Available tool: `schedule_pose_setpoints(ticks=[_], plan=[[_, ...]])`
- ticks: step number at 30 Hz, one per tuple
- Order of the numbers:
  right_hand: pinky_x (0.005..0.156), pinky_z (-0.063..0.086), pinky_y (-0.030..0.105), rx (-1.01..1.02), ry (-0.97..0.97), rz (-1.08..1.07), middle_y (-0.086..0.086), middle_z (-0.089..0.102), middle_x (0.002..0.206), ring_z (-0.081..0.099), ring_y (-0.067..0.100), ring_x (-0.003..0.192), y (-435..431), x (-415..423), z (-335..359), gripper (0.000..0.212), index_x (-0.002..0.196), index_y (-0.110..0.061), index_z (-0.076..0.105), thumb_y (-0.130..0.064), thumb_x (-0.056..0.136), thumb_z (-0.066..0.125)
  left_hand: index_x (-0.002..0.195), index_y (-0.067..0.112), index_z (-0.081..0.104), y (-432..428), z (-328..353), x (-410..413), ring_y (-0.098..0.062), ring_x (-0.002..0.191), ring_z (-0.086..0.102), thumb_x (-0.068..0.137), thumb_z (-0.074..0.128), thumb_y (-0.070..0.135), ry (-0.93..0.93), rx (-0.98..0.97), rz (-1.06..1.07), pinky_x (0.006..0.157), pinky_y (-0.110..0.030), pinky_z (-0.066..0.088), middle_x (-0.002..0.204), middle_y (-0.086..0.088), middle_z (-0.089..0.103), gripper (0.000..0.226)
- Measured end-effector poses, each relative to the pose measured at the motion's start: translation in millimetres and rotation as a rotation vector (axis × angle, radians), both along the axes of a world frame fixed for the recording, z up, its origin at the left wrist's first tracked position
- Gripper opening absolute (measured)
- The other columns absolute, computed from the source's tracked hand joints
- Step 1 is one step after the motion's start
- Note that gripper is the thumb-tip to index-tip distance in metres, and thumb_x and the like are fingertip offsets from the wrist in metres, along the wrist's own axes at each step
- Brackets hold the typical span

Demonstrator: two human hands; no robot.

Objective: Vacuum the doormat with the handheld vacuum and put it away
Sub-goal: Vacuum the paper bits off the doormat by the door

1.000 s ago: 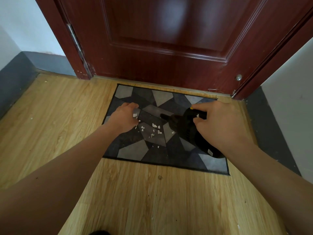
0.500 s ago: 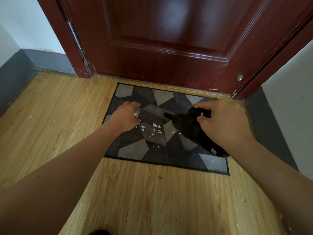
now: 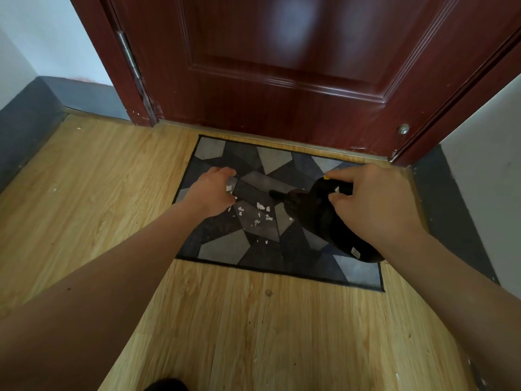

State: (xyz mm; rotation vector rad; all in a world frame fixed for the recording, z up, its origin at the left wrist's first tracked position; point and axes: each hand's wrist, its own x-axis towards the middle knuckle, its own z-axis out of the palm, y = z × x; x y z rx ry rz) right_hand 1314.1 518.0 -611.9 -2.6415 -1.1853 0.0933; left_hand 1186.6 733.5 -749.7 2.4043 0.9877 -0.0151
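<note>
Right grip [image 3: 375, 204] clasps a black handheld vacuum [image 3: 324, 221] low over the patterned doormat [image 3: 225, 249], nozzle aimed at white scraps [image 3: 260, 206]. Left grip [image 3: 211, 193] rests curled on the doormat's left side; whether it pinches anything is unclear. Best sweep the nozzle slowly leftward, mat pinned flat. Since 1 second ago, almost nothing has shifted.

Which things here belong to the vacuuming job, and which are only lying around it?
Job:
doormat
handheld vacuum
white scraps on the doormat
right hand, holding the vacuum
left hand, on the doormat

Just there:
door
wooden floor
grey skirting
</note>
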Motion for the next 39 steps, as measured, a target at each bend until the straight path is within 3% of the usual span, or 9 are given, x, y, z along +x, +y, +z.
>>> schedule_pose_setpoints(ticks=[5, 10, 11, 13, 16, 22, 28, 33, 39], plan=[[0.069, 0.052, 0.029, 0.046, -0.02, 0.013, 0.006, 0.073, 0.096, 0.065, 0.023, 0.083, 1.3, -4.7, 1.2, 0.034, 0.115, -0.029, 0.067, -0.015, 0.084, 0.061, 0.14, 0.016, 0.039, 0.4, 1.1, -1.5, -0.03, 0.129, 0.042, 0.081, 0.069, 0.021, -0.011, 0.0, -0.004, 0.105, -0.041, 0.038, 0.14, -0.012, 0.044, 0.067], [0.059, 0.039, 0.011, 0.032, 0.06, 0.011, -0.007, 0.07, 0.109, 0.063, 0.013, 0.091, 7.1, -11.5, 2.5, 0.036, 0.119, -0.035, 0.063, -0.022, 0.086, 0.061, 0.139, 0.016, 0.04, -1.1, 4.7, -4.1, -0.031, 0.128, 0.043, 0.082, 0.067, 0.021, -0.002, -0.015, 0.007, 0.104, -0.041, 0.038, 0.139, -0.013, 0.044, 0.063], [0.059, 0.041, 0.011, 0.039, 0.093, 0.022, -0.008, 0.069, 0.109, 0.063, 0.012, 0.091, 9.0, -14.8, 1.0, 0.036, 0.119, -0.035, 0.064, -0.022, 0.085, 0.061, 0.139, 0.015, 0.04, -1.4, 5.9, -5.2, -0.032, 0.127, 0.043, 0.083, 0.066, 0.019, -0.002, -0.021, 0.011, 0.104, -0.041, 0.038, 0.139, -0.014, 0.043, 0.062], [0.071, 0.053, 0.026, 0.08, 0.161, 0.044, -0.006, 0.07, 0.108, 0.064, 0.014, 0.092, 14.4, -21.0, -3.3, 0.036, 0.116, -0.033, 0.066, -0.018, 0.084, 0.062, 0.14, 0.014, 0.039, -0.7, 8.0, -8.3, -0.033, 0.127, 0.044, 0.084, 0.064, 0.016, 0.01, -0.02, 0.015, 0.104, -0.04, 0.038, 0.139, -0.016, 0.043, 0.061], [0.076, 0.056, 0.037, 0.088, 0.176, 0.072, -0.002, 0.072, 0.102, 0.065, 0.019, 0.089, 21.8, -28.7, -6.6, 0.033, 0.111, -0.032, 0.068, -0.017, 0.082, 0.064, 0.14, 0.014, 0.038, 0.8, 9.4, -12.9, -0.033, 0.128, 0.043, 0.084, 0.063, 0.016, 0.026, -0.022, 0.025, 0.104, -0.039, 0.037, 0.14, -0.016, 0.042, 0.062], [0.073, 0.054, 0.032, 0.08, 0.153, 0.09, -0.001, 0.073, 0.098, 0.065, 0.018, 0.086, 26.5, -33.2, -5.8, 0.033, 0.111, -0.031, 0.069, -0.016, 0.082, 0.064, 0.14, 0.015, 0.038, 6.7, 11.1, -20.0, -0.033, 0.127, 0.043, 0.082, 0.064, 0.018, 0.051, -0.034, 0.041, 0.105, -0.04, 0.038, 0.139, -0.015, 0.042, 0.064], [0.079, 0.054, 0.038, 0.105, 0.132, 0.114, 0.002, 0.071, 0.105, 0.065, 0.022, 0.093, 33.5, -38.0, -5.2, 0.034, 0.116, -0.03, 0.066, -0.019, 0.084, 0.062, 0.141, 0.013, 0.037, 8.6, 10.9, -22.7, -0.034, 0.128, 0.043, 0.082, 0.064, 0.017, 0.052, -0.047, 0.042, 0.106, -0.041, 0.038, 0.139, -0.016, 0.042, 0.065], [0.081, 0.051, 0.028, 0.085, 0.141, 0.1, -0.002, 0.068, 0.113, 0.062, 0.016, 0.1, 42.5, -39.0, -5.5, 0.038, 0.122, -0.031, 0.062, -0.022, 0.085, 0.061, 0.142, 0.015, 0.036, 8.6, 11.4, -23.3, -0.033, 0.128, 0.043, 0.082, 0.064, 0.014, 0.053, -0.033, 0.042, 0.105, -0.04, 0.038, 0.14, -0.015, 0.042, 0.066], [0.084, 0.053, 0.032, 0.084, 0.162, 0.128, -0.001, 0.069, 0.111, 0.063, 0.019, 0.1, 47.4, -45.1, -5.9, 0.037, 0.121, -0.032, 0.062, -0.021, 0.085, 0.062, 0.141, 0.015, 0.036, 7.7, 13.1, -23.6, -0.031, 0.13, 0.041, 0.083, 0.065, 0.015, 0.043, -0.038, 0.035, 0.106, -0.039, 0.036, 0.14, -0.014, 0.042, 0.065]])
